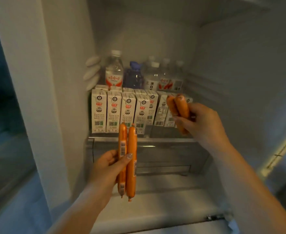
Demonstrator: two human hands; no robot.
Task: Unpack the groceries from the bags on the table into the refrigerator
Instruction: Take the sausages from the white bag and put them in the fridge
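Fridge (223, 53) – open, shelf stocked: bottles (114, 71) far, cartons (113, 112) near; left hand (108, 168) gripping two upright sausages (127, 159) before the shelf edge; right hand (201, 122) clutching more sausages (178, 107) over the right cartons – hands apart

left hand (107, 166) grips two sausages (127, 159) | right hand (201, 123) grips two more (178, 107)

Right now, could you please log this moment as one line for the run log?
left hand: grips two orange wrapped sausages | right hand: grips two orange sausages near white milk cartons | fridge shelf
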